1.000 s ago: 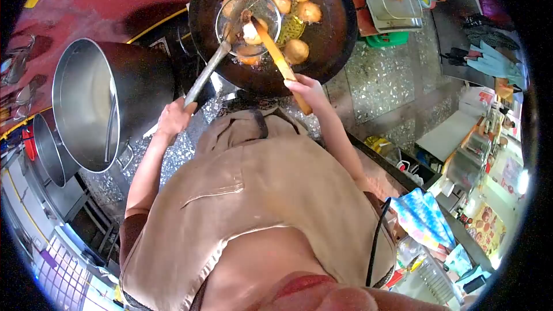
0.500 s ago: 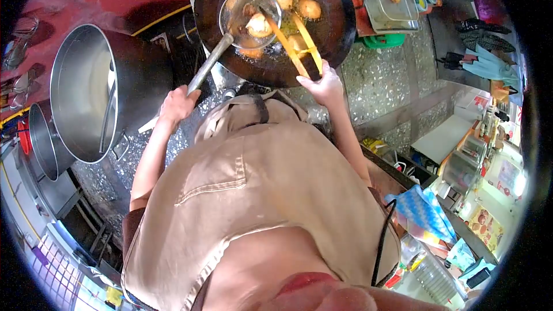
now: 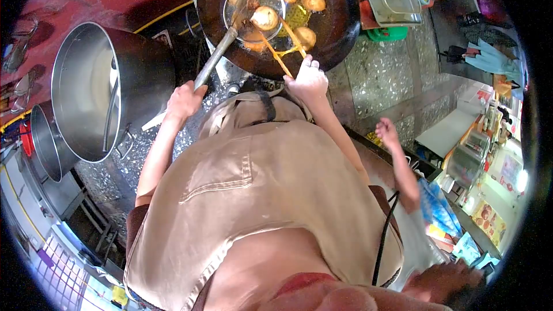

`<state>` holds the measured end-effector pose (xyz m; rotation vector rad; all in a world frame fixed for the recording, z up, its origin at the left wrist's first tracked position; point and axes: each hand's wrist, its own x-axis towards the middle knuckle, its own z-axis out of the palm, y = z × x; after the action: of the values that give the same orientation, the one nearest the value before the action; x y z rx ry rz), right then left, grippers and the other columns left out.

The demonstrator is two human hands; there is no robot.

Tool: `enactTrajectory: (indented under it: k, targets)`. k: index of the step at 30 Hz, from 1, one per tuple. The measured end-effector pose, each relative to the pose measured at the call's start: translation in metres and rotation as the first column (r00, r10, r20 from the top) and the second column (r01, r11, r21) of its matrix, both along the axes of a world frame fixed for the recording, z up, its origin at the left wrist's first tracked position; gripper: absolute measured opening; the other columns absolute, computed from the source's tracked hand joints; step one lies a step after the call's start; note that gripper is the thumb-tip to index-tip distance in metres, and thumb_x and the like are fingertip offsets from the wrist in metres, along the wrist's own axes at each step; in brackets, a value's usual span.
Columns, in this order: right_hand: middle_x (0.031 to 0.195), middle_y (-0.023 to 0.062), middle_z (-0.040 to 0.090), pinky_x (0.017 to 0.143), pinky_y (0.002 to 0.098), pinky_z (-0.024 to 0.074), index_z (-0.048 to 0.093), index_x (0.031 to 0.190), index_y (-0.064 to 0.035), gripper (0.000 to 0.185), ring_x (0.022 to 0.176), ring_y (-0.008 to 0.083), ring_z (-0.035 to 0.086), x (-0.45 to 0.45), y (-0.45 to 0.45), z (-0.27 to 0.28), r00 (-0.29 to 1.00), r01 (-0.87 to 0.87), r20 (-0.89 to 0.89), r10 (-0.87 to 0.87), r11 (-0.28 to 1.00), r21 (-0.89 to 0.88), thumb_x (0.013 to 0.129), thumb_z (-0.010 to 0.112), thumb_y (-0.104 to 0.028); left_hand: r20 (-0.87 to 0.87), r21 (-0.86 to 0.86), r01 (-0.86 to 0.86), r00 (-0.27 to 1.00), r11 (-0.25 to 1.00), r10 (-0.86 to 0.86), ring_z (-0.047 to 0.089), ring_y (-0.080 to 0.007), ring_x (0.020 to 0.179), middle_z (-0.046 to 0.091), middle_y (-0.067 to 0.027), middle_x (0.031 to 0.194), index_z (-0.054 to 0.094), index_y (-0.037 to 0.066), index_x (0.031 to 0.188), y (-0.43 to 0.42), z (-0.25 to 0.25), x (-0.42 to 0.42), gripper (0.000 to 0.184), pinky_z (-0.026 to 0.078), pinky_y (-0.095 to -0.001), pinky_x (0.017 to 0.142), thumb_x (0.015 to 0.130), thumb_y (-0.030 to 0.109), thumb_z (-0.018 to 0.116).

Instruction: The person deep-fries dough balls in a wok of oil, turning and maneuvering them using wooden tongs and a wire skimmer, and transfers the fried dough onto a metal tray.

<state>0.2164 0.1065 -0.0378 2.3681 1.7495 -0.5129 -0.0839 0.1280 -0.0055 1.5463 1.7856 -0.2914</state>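
My left hand (image 3: 184,102) is closed around the metal handle of a round wire strainer (image 3: 220,55), held over a dark wok (image 3: 340,34). Inside the strainer sit a pale, round fried piece (image 3: 264,18) and a small browned bit. My right hand (image 3: 310,82) grips yellowish wooden tongs (image 3: 294,36). Their tips are apart, at the strainer's lower right edge near the pale piece; whether they touch it I cannot tell. Several golden fried rounds (image 3: 314,2) float in the wok's oil, and a browned one (image 3: 305,38) lies just right of the tongs.
A large metal pot (image 3: 141,83) stands to my left, with a smaller pot (image 3: 47,141) beyond it. Right of the wok is a glass-like tray (image 3: 394,8) holding one fried piece. Another person's arm (image 3: 405,175) reaches in close on my right.
The tongs have shifted from over the strainer to its lower right edge, as my right hand moved left. The strainer has barely moved. Another person has come into view on the right.
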Motion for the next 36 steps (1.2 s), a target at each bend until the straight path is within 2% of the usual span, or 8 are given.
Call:
enactTrajectory:
  k: [9, 16, 19, 22, 24, 26, 33, 36]
  targets:
    - [0.111, 0.0224, 0.052, 0.082, 0.0399, 0.0478, 0.033, 0.124, 0.0071, 0.081, 0.097, 0.0346, 0.057, -0.005, 0.000, 0.014, 0.990, 0.103, -0.095, -0.106, 0.994, -0.037, 0.070, 0.065, -0.044, -0.013, 0.006, 0.005, 1.000, 1.000, -0.005, 0.057, -0.0395, 0.092, 0.060, -0.0267, 0.091, 0.055, -0.001, 0.093, 0.001, 0.002, -0.001, 0.045, 0.044, -0.0450, 0.079, 0.085, 0.043, 0.048]
    - [0.110, 0.0219, 0.054, 0.083, 0.0400, 0.0471, 0.040, 0.122, -0.0009, 0.076, 0.099, 0.0349, 0.056, 0.012, 0.001, 0.005, 0.976, 0.132, -0.166, -0.138, 0.990, -0.046, 0.067, 0.067, -0.046, -0.008, 0.014, 0.025, 1.000, 1.000, -0.025, 0.058, -0.0391, 0.089, 0.060, -0.0265, 0.086, 0.055, -0.001, 0.093, 0.003, -0.004, -0.005, 0.046, 0.044, -0.0452, 0.077, 0.085, 0.043, 0.047]
    - [0.110, 0.0226, 0.054, 0.084, 0.0400, 0.0465, 0.044, 0.121, -0.0024, 0.076, 0.100, 0.0344, 0.056, 0.024, -0.002, 0.001, 0.967, 0.143, -0.212, -0.145, 0.989, -0.022, 0.065, 0.068, -0.048, -0.026, -0.064, 0.016, 0.999, 0.998, -0.018, 0.055, -0.0390, 0.098, 0.059, -0.0252, 0.099, 0.056, 0.002, 0.098, 0.006, 0.000, -0.004, 0.044, 0.043, -0.0451, 0.083, 0.084, 0.043, 0.048]
    - [0.105, 0.0235, 0.058, 0.082, 0.0408, 0.0456, 0.050, 0.118, -0.0036, 0.074, 0.097, 0.0355, 0.057, 0.041, -0.005, -0.007, 0.919, 0.156, -0.369, -0.137, 0.988, 0.021, 0.062, 0.069, -0.050, -0.021, -0.064, 0.013, 1.000, 0.998, -0.014, 0.055, -0.0389, 0.098, 0.059, -0.0254, 0.099, 0.056, 0.002, 0.098, 0.006, 0.001, -0.005, 0.044, 0.043, -0.0450, 0.084, 0.084, 0.043, 0.048]
    - [0.105, 0.0236, 0.058, 0.082, 0.0409, 0.0455, 0.050, 0.118, -0.0030, 0.075, 0.096, 0.0360, 0.057, 0.052, -0.005, -0.018, 0.909, 0.129, -0.404, -0.102, 0.991, 0.041, 0.062, 0.069, -0.051, -0.003, 0.000, 0.038, 0.999, 0.999, -0.038, 0.059, -0.0379, 0.089, 0.061, -0.0254, 0.085, 0.055, -0.002, 0.092, 0.005, -0.001, -0.007, 0.046, 0.044, -0.0438, 0.077, 0.086, 0.043, 0.047]
    - [0.105, 0.0255, 0.057, 0.082, 0.0413, 0.0448, 0.049, 0.118, 0.0013, 0.080, 0.097, 0.0362, 0.056, 0.060, -0.005, -0.014, 0.853, 0.095, -0.516, -0.084, 0.996, -0.005, 0.062, 0.068, -0.052, -0.006, -0.034, 0.023, 1.000, 0.999, -0.024, 0.057, -0.0384, 0.094, 0.060, -0.0256, 0.092, 0.055, 0.000, 0.096, 0.007, 0.003, -0.006, 0.045, 0.044, -0.0444, 0.080, 0.085, 0.043, 0.047]
    - [0.109, 0.0239, 0.056, 0.083, 0.0421, 0.0443, 0.048, 0.119, -0.0016, 0.077, 0.100, 0.0354, 0.055, 0.079, -0.017, -0.024, 0.907, 0.088, -0.415, -0.077, 0.996, 0.008, 0.064, 0.068, -0.051, -0.005, -0.069, -0.009, 1.000, 0.998, 0.009, 0.055, -0.0389, 0.099, 0.059, -0.0257, 0.099, 0.056, 0.001, 0.099, 0.007, 0.005, -0.003, 0.045, 0.043, -0.0449, 0.084, 0.085, 0.043, 0.047]
    - [0.109, 0.0206, 0.055, 0.080, 0.0433, 0.0462, 0.039, 0.124, -0.0030, 0.083, 0.098, 0.0352, 0.056, 0.067, -0.017, 0.016, 0.987, 0.059, -0.151, -0.060, 0.998, -0.016, 0.063, 0.069, -0.050, -0.005, -0.064, 0.004, 1.000, 0.998, -0.004, 0.055, -0.0389, 0.098, 0.059, -0.0256, 0.099, 0.056, 0.001, 0.099, 0.007, 0.003, -0.005, 0.045, 0.043, -0.0449, 0.084, 0.085, 0.043, 0.047]
